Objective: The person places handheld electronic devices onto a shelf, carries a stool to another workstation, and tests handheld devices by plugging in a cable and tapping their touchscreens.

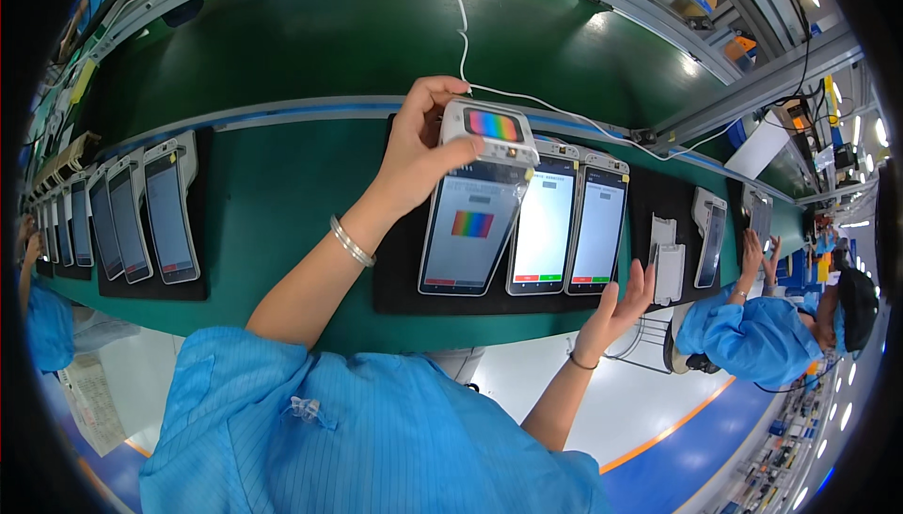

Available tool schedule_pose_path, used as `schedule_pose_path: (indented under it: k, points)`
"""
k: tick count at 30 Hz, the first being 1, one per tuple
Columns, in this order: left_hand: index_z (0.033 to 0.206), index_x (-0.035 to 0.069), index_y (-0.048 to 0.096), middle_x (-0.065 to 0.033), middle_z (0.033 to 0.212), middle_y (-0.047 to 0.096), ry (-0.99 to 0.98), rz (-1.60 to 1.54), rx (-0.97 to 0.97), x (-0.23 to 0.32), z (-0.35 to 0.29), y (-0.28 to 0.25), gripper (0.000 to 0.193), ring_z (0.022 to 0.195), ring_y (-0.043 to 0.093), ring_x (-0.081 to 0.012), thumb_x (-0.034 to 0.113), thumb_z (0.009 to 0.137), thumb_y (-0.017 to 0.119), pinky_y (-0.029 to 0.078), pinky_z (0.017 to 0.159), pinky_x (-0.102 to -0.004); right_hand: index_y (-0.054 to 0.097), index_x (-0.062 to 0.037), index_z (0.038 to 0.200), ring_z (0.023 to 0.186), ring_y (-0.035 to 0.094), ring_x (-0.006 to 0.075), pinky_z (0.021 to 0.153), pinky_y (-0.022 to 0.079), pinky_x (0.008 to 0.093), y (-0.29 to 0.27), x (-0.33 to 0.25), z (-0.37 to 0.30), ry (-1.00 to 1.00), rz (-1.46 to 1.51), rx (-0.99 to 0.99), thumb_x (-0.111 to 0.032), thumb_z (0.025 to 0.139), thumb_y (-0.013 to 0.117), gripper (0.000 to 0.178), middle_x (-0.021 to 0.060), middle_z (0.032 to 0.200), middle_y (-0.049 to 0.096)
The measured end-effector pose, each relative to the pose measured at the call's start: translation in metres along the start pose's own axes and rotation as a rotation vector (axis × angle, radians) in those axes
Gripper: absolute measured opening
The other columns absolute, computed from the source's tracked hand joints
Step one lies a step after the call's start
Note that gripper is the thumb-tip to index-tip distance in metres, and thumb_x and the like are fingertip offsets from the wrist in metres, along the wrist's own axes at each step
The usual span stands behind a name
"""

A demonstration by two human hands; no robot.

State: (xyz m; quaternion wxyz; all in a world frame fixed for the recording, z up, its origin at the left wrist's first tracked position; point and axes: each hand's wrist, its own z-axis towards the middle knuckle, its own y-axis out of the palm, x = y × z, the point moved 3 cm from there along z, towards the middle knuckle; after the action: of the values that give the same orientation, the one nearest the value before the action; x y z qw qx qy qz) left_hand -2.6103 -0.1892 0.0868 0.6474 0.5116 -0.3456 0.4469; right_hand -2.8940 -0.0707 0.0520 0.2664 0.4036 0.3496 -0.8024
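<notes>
My left hand [414, 161] is closed round the thick top end of a white handheld terminal [463, 246], thumb in front. A small screen [494, 126] on that end shows rainbow colours, and the terminal's large front screen has a rainbow patch. Two similar terminals, a bright one [543, 227] and another [599, 222], lie side by side just right of it on a black mat [397, 279]. My right hand [613, 316] is open and holds nothing, fingers apart, near the lower end of the rightmost terminal. Beside its fingertips are white plastic pieces [669, 269].
More terminals [171, 218] stand in a row on the left, and one [711, 241] lies at the right. A white cable [546, 103] runs along the metal rail behind my left hand. A co-worker in blue [752, 331] sits at the right; another sleeve [49, 326] shows at the left.
</notes>
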Motion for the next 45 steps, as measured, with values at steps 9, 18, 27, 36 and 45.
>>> schedule_pose_path:
  k: [9,18,27,36,45]
  points:
    - [0.111,0.006,0.045,-0.0069,0.101,0.049,0.302,0.227,-0.441,0.050,-0.008,0.009,0.060,0.096,0.049,-0.0173,0.013,0.057,0.069,0.039,0.086,-0.0298,0.032,0.0080,0.127,0.115,0.043,0.0303,0.098,0.032,0.0396,0.047,-0.061,-0.064,-0.293,0.137,-0.389,-0.011,0.076,0.058,0.060,0.0220,0.125,0.041]
    - [0.107,0.005,0.048,-0.0067,0.100,0.050,0.310,0.344,-0.454,0.055,-0.008,0.010,0.055,0.093,0.050,-0.0168,0.012,0.056,0.069,0.040,0.084,-0.0294,0.018,0.0081,0.135,0.118,0.042,0.0294,0.097,0.033,0.0340,0.079,-0.069,-0.082,0.039,0.531,-0.603,-0.001,0.077,0.054,0.069,0.0245,0.129,0.037]
    - [0.108,0.006,0.047,-0.0097,0.095,0.053,-0.205,0.177,-0.003,-0.038,0.014,-0.044,0.037,0.091,0.051,-0.0159,0.018,0.076,0.061,0.040,0.081,-0.0281,0.030,0.0029,0.134,0.107,0.051,0.0217,0.086,0.041,0.0262,0.104,-0.059,-0.070,0.110,0.352,-0.588,0.002,0.080,0.047,0.056,0.0203,0.119,0.048]
    - [0.109,0.004,0.045,-0.0115,0.096,0.053,-0.303,0.228,0.001,-0.046,0.012,-0.042,0.039,0.092,0.052,-0.0174,0.028,0.082,0.059,0.039,0.083,-0.0283,0.026,0.0064,0.134,0.123,0.039,0.0247,0.098,0.033,0.0290,0.102,-0.065,-0.068,0.329,0.366,-0.676,0.007,0.083,0.043,0.054,0.0229,0.133,0.036]
    - [0.110,0.002,0.044,-0.0110,0.096,0.053,-0.264,0.250,-0.027,-0.047,0.013,-0.042,0.041,0.092,0.052,-0.0163,0.028,0.082,0.058,0.039,0.083,-0.0274,0.030,0.0046,0.134,0.119,0.044,0.0233,0.095,0.036,0.0288,0.100,-0.064,-0.067,0.302,0.297,-0.678,0.006,0.084,0.041,0.051,0.0222,0.131,0.041]
